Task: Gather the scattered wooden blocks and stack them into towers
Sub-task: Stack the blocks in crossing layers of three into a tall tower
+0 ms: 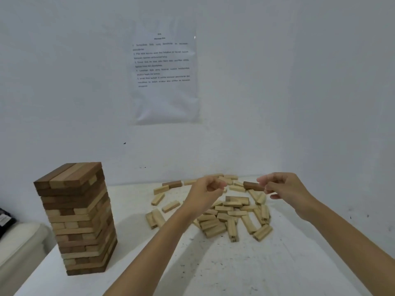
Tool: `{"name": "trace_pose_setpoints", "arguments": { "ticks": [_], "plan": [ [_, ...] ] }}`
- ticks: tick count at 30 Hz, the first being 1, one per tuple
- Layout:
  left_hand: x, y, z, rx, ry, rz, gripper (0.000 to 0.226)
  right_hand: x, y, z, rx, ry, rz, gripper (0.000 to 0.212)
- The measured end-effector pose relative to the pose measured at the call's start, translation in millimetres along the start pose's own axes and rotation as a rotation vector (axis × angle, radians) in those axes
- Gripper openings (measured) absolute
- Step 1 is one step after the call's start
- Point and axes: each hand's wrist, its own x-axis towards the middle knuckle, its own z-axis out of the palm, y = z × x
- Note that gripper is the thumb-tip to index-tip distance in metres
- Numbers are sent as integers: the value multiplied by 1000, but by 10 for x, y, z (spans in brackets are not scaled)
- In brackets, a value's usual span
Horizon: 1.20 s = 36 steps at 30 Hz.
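A tall tower (79, 218) of light and dark wooden blocks stands on the left of the white table (213, 270). A pile of scattered blocks (230, 216) lies at the table's far middle and right. My right hand (284, 189) hovers above the pile and pinches one end of a dark brown block (252, 186). My left hand (208, 189) is raised beside it with curled fingers, and I see nothing in it. The two hands are apart, with the dark block between them.
A printed sheet in a plastic sleeve (163, 75) hangs on the white wall behind the table. At the far left edge a pale cushion or seat (19, 248) and a dark object (5, 221) sit beside the table.
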Motion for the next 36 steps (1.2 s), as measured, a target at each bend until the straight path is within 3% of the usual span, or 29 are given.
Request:
{"name": "trace_pose_setpoints", "arguments": {
  "ticks": [8,10,15,20,26,36],
  "plan": [
    [474,-410,242,105,-84,-10,22,545,511,63,-163,91,18,23],
    [530,-485,276,134,-138,-7,25,636,609,73,-263,131,6,32],
    [590,-594,324,129,-188,-12,25,726,826,56,-383,15,-4,47],
    [610,-631,334,35,-165,-25,22,753,872,84,-436,-17,-22,42],
    [585,-591,303,-36,-123,-49,27,765,871,93,-331,13,-27,26],
    [524,-387,89,-186,93,-32,19,666,572,81,135,89,-81,31]
  ]
}}
